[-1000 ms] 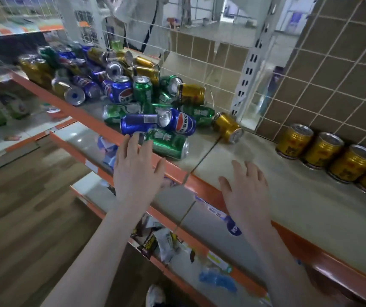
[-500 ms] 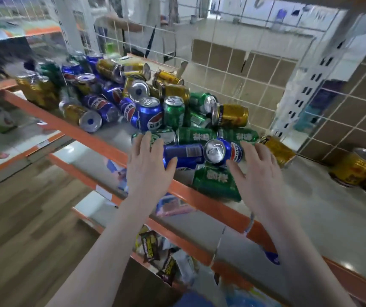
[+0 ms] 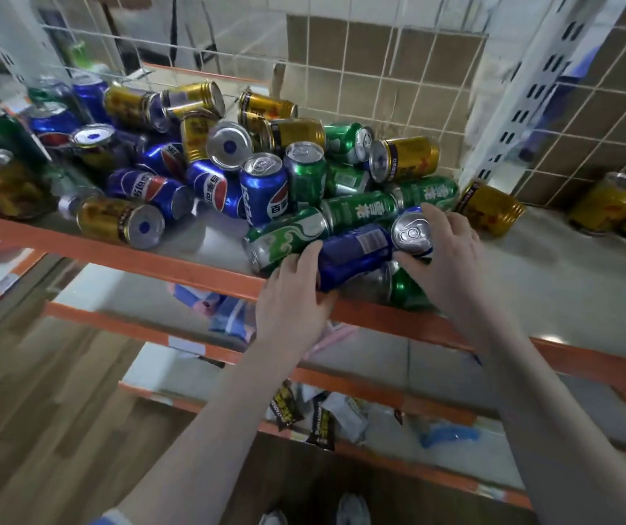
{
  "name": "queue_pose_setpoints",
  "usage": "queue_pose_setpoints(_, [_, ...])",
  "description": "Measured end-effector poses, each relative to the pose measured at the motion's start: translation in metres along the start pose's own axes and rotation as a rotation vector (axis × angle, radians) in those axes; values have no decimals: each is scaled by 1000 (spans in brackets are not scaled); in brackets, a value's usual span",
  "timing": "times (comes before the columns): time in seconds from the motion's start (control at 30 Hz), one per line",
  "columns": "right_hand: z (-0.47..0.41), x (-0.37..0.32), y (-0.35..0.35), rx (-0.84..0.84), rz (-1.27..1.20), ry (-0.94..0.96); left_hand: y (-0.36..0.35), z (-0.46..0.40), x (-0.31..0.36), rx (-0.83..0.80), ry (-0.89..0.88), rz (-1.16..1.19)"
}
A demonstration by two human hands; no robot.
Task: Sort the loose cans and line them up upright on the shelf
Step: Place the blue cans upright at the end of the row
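A heap of loose blue, green and gold cans lies on the top shelf (image 3: 152, 255), most of them on their sides. One blue can (image 3: 266, 187) and one green can (image 3: 305, 172) stand upright in the heap. My left hand (image 3: 296, 297) wraps the left end of a lying blue can (image 3: 356, 252), fingers on top and thumb beneath. My right hand (image 3: 447, 255) is closed around a second blue can (image 3: 411, 233) whose silver top faces me. A green can (image 3: 406, 293) lies under that hand. Gold cans (image 3: 606, 206) stand in a row at the far right.
A lone gold can (image 3: 493, 208) lies just right of the heap. A wire mesh (image 3: 379, 70) backs the shelf and a white slotted post (image 3: 523, 89) stands at the right. Lower shelves hold snack packets (image 3: 319, 414). My shoes (image 3: 353, 509) show on the floor below.
Both hands have moved forward from the shelf's front edge onto the two blue cans at the front of the heap and closed on them. The view has come closer.
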State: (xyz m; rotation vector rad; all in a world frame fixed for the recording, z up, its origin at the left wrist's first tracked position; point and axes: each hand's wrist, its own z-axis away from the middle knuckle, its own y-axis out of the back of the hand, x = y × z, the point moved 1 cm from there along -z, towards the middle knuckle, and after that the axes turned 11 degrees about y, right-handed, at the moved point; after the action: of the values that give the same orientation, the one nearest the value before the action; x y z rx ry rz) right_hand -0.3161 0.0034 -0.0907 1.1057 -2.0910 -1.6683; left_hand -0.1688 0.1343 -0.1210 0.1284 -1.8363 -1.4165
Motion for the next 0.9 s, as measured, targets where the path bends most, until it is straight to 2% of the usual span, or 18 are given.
queue_pose_setpoints(0.23, [-14,-3,3,-33,62,-47,-3,-10,2,35,8,17])
queue_pose_setpoints(0.43, [-27,-6,1,-79,85,-84,-10,-17,4,130,-37,-47])
queue_pose_setpoints(0.63, [-21,3,2,5,-27,-122,-17,-22,10,177,-114,-112])
queue_pose_setpoints(0.77, [-14,8,3,56,-89,-133,-20,-28,13,172,-96,-160])
queue_pose_setpoints(0.9, [-9,14,0,127,-154,-138,-16,-33,12,195,-133,-116])
